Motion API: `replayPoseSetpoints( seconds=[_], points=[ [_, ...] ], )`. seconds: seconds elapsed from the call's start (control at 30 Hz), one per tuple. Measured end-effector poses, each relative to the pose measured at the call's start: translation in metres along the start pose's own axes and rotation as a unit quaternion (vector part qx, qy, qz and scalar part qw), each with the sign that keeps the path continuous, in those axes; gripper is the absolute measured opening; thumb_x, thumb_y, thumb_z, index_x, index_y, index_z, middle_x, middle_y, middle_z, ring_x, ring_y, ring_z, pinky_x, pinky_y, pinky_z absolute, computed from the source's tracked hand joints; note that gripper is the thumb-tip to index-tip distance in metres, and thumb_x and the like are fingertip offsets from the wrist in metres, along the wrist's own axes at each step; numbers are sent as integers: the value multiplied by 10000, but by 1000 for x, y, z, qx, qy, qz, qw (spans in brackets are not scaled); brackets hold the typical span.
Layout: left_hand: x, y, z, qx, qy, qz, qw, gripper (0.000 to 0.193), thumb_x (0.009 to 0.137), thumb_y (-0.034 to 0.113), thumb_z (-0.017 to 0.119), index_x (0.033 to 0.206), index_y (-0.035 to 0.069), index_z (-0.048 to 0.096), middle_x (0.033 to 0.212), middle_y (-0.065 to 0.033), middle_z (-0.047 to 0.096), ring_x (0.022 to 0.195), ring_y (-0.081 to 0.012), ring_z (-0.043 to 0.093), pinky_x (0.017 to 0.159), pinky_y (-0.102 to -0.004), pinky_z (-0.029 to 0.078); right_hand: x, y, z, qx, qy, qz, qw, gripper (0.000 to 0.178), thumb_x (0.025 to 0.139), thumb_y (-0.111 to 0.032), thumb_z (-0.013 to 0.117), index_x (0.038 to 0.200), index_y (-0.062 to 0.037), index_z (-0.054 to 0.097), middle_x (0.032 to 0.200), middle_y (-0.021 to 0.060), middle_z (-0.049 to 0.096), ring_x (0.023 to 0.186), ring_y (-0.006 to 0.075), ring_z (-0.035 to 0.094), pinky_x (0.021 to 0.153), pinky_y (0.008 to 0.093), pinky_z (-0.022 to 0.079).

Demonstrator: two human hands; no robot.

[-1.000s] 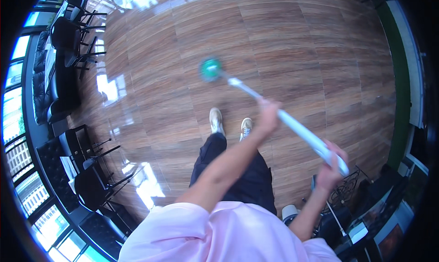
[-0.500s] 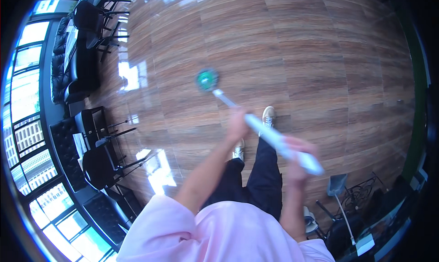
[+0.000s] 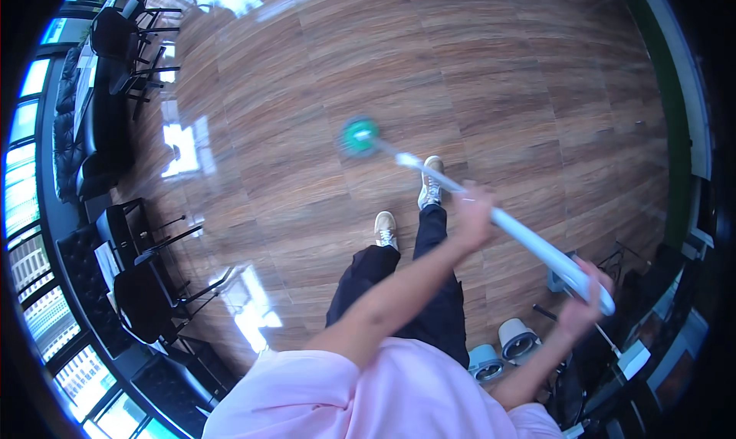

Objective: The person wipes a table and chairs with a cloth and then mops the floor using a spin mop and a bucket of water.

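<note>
A long white-handled mop [image 3: 537, 249] slants from the right side up toward the middle of the floor. Its round green head [image 3: 360, 134] with a blurred grey fringe rests on, or just over, the wood-look floor [image 3: 307, 186]. My left hand [image 3: 474, 213] is wrapped round the thinner part of the shaft, in front of my right shoe [image 3: 432, 182]. Further back, my right hand [image 3: 585, 297] grips the thick part near the handle's end, slightly smeared by motion. Both hands are closed.
Black chairs [image 3: 146, 297] and dark tufted sofas [image 3: 107, 136] line the windows at left. Two bucket-like containers [image 3: 517, 339] stand behind me at lower right, near a long-handled dustpan [image 3: 633, 358]. A green strip [image 3: 675, 140] runs along the right edge.
Both hands and the mop handle have swung to the right. The mop head has shifted slightly right. My view has turned, my feet have moved, and two containers now show at lower right.
</note>
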State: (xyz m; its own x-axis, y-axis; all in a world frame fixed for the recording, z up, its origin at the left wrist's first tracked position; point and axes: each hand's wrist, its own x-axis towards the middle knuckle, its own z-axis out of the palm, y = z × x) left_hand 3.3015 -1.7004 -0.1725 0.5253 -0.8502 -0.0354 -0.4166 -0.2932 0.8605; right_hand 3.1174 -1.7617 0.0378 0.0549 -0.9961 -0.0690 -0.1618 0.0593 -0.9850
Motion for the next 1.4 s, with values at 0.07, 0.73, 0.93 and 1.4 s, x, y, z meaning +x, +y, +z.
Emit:
replayPoseSetpoints(
  seconds=[0.07, 0.73, 0.93, 1.4],
  points=[
    [-4, 55, 38, 24, -74, -8, 997, 280, 717, 120, 758, 979, 120, 658, 1161, -168, 609, 1247, -402, 477, 1048, -569, 311, -16, -18, -54, -20, 62, -65, 996, 190, 948, -117, 547, 973, 58, 616, 1012, 244, 681, 991, 349, 675, 1001, 483, 492],
    [-386, -247, -214, 321, 58, -317, 891, 365, 769, 251, 781, 1083, 92, 684, 1134, -132, 647, 1059, -372, 624, 938, -476, 499, -340, 133, 117, 110, -418, 154, 889, 283, 859, -80, 770, 1114, -50, 654, 1196, 140, 666, 1136, 191, 620, 937, 308, 514],
    [-229, -62, 52, 107, 98, -70, 987, 219, 701, 116, 762, 902, 106, 676, 940, -145, 648, 1012, -374, 561, 981, -504, 389, -155, 92, -120, 54, -154, 94, 982, 206, 886, 77, 597, 1065, -25, 601, 1136, 181, 674, 1070, 269, 651, 994, 424, 511],
    [-250, 154, 185, 67, -61, -39, 995, 211, 753, 26, 663, 951, 92, 629, 976, -154, 636, 1082, -384, 599, 1078, -533, 372, -106, 50, -308, 152, -36, -94, 983, 181, 951, -201, 550, 901, -70, 437, 794, 106, 545, 776, 243, 603, 881, 538, 530]
  ],
)
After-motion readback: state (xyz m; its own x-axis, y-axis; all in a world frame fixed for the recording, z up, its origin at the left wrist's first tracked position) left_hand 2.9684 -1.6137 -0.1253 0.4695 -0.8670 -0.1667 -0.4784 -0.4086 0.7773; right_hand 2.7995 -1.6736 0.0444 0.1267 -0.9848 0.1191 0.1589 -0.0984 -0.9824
